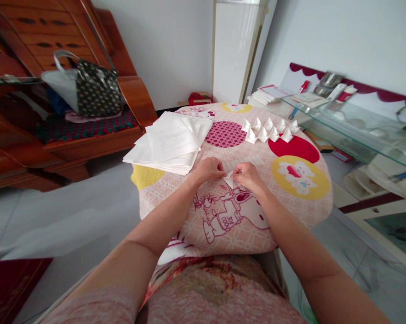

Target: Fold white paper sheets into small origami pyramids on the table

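Note:
Between my hands, low over the cloth-covered table, is a small folded piece of white paper (230, 181). My left hand (210, 169) pinches its left side with closed fingers. On its right side, my right hand (246, 174) grips the same paper between thumb and fingers. Part of the fold is covered by my fingertips. Beyond my left hand lies a loose stack of white paper sheets (171, 141). Several folded white paper shapes with pointed tips (268, 129) stand in rows on the far right of the table.
A patterned tablecloth (203, 211) covers the table. To the right stands a glass-topped stand (351, 130) with cups and other items, close to the table's edge. A wooden bench (98, 139) on the left carries a dotted bag (98, 90). A tall white cabinet (233, 49) is behind.

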Motion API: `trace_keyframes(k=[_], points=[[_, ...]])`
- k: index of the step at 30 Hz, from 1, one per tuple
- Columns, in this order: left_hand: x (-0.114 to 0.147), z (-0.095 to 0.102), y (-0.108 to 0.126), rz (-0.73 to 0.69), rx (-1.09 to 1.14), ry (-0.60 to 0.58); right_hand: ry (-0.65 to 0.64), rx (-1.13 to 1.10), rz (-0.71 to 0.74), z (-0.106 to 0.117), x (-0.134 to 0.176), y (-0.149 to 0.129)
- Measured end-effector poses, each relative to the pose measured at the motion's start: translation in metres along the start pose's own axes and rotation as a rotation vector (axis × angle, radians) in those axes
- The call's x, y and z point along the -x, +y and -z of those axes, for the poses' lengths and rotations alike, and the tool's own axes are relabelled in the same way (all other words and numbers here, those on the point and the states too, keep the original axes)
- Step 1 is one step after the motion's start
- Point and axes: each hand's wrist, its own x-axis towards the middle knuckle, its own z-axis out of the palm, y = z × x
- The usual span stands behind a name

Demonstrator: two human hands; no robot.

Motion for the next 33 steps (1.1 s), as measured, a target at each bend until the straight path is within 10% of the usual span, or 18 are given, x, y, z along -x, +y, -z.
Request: trace_keyframes(k=[16,28,33], points=[[0.001,-0.003,0.012,0.014,-0.096,-0.012,0.012,0.009,-0.003,-0.002,-0.002,0.001],[0.000,0.010,-0.005,-0.081,0.238,-0.151,0.037,0.006,0.014,-0.004,0.000,0.002],[0.001,0.003,0.001,-0.051,0.079,-0.018,0.046,0.050,0.012,-0.004,0.001,-0.002]])
